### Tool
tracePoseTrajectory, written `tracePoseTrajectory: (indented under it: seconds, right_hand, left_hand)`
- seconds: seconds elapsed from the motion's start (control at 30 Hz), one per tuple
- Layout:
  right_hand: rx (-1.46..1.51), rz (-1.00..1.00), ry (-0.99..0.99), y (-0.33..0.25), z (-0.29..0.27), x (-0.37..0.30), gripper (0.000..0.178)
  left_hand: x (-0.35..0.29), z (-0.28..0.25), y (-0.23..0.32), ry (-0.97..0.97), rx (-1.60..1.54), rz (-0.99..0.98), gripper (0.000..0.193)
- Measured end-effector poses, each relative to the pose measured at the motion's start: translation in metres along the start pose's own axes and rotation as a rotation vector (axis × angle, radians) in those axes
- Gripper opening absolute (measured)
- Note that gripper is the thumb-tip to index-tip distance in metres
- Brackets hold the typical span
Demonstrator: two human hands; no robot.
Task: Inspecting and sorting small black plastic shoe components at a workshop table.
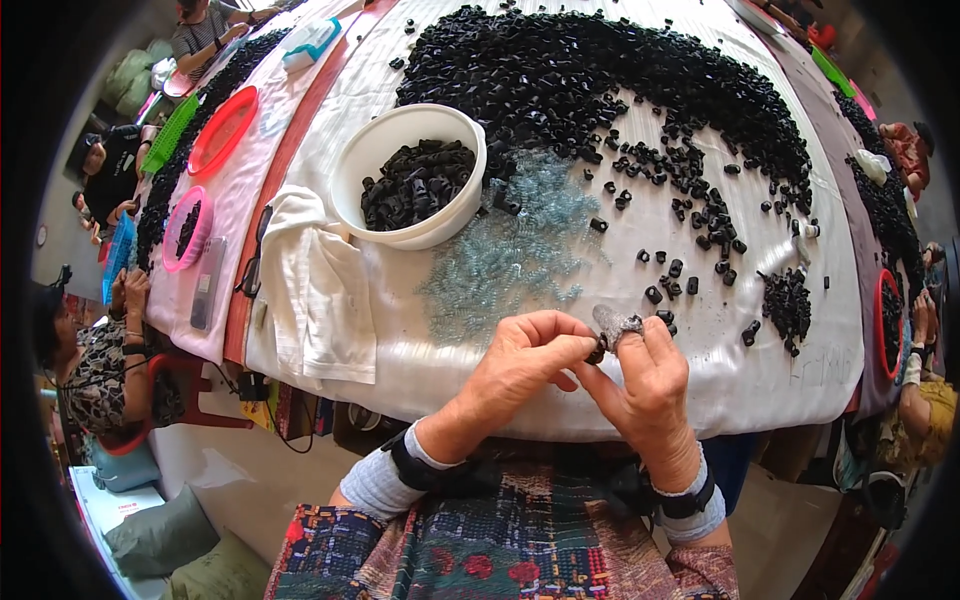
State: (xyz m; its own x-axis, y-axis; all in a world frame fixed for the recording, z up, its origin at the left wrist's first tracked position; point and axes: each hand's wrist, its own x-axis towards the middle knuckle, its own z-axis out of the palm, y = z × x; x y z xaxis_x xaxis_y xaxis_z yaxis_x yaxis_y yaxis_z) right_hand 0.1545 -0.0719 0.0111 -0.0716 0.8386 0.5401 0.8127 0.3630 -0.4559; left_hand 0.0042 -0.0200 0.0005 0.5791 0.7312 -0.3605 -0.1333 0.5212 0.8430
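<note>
My left hand [515, 365] and my right hand [645, 395] meet over the near edge of a cloth-covered table. Between their fingertips is a small black plastic part [598, 350], mostly hidden by the fingers. Both hands are closed in a pinch on it. A grey, worn wrapping [614, 322] shows at a finger of my right hand. Just beyond my hands lies a heap of tiny pale-blue springs [510, 260]. A few loose black plastic parts [655, 295] rest near my right hand. To its right sits a small pile of finer black pieces [787, 308].
A white bowl [345, 185] of black parts stands beyond my left hand, beside a crumpled white cloth [315, 290]. A large heap of black parts [600, 70] covers the far side. Other people work at tables left and right, with coloured baskets [222, 130] and a phone [208, 283].
</note>
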Motion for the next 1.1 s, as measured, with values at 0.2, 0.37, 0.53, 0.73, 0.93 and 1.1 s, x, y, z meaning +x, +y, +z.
tracePoseTrajectory:
  seconds: [0.2,0.37,0.53,0.73,0.93,1.1]
  right_hand:
    - [-0.007,-0.037,0.002,0.004,-0.001,-0.001,0.027]
    - [-0.01,-0.029,0.017,0.002,0.0,-0.003,0.026]
    - [-0.008,-0.069,0.03,0.004,0.002,-0.001,0.026]
    - [0.034,-0.043,-0.026,0.001,-0.001,-0.002,0.028]
    - [0.086,0.015,-0.018,0.001,-0.012,0.0,0.039]
    - [0.031,0.101,0.099,0.026,-0.023,-0.009,0.037]
  left_hand:
    - [-0.001,-0.005,0.0,0.021,-0.11,-0.026,0.021]
    - [0.001,-0.009,-0.001,-0.009,-0.106,-0.039,0.025]
    - [0.0,-0.01,0.0,-0.065,-0.031,-0.045,0.023]
    - [-0.001,-0.009,0.001,-0.166,0.088,-0.03,0.02]
    - [-0.004,-0.013,0.01,-0.094,-0.011,0.042,0.021]
    - [0.004,-0.053,0.049,0.166,-0.24,0.222,0.024]
